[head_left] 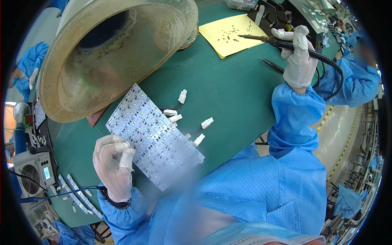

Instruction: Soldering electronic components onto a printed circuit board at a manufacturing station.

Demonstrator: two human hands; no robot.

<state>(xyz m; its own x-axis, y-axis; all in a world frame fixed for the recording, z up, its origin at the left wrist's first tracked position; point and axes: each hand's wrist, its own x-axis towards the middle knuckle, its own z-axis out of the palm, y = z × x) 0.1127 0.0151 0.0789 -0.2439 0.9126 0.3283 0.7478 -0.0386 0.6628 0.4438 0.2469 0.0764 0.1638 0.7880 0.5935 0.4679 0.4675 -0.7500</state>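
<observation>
My right hand (300, 61), in a white glove, grips a soldering iron (281, 43). Its tip points left above a yellow paper sheet (228, 36) scattered with small dark specks. My left hand (113, 167), also gloved, has its fingers pinched together beside the left edge of a white circuit board (153, 134). What those fingers hold, if anything, is too fine to name. The board lies slanted on the green table, dotted with rows of small components. White connectors (182, 96) on short wires lie along its right side. A dark wrist strap (114, 200) with a blue cord circles my left wrist.
A large cloudy funnel-shaped hood (118, 61) hangs over the table's far left. Tweezers (271, 65) lie near my right hand, with a black stand (271, 16) behind. Narrow light strips (79, 194) and a grey box with a fan (34, 171) are at left. A co-worker (347, 77) sits right.
</observation>
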